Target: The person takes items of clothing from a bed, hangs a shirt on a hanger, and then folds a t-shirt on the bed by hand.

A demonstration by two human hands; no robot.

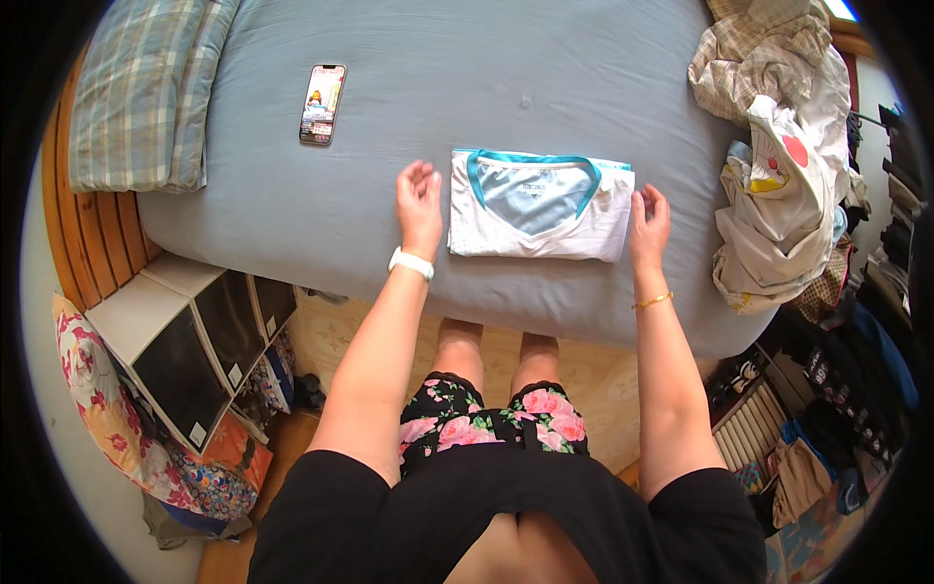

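Note:
A white V-neck shirt point(540, 229) with a teal collar lies folded into a flat rectangle on the grey-blue bedsheet point(409, 58), its neckline facing up. My left hand point(419, 209) is held just left of it, a small gap from its edge, fingers loosely bent and nothing in them. Close by the shirt's right edge is my right hand point(650, 226), fingers slightly curled and apart, holding nothing; whether it touches the fabric I cannot tell. A white watch band circles my left wrist, and a thin gold bracelet my right.
A phone point(322, 105) with a lit screen lies farther left on the bed. Plaid bedding point(136, 97) is stacked at the far left. Crumpled clothes point(778, 204) are heaped on the right side. Storage boxes point(175, 341) stand below the bed's left edge; clothes hang at far right.

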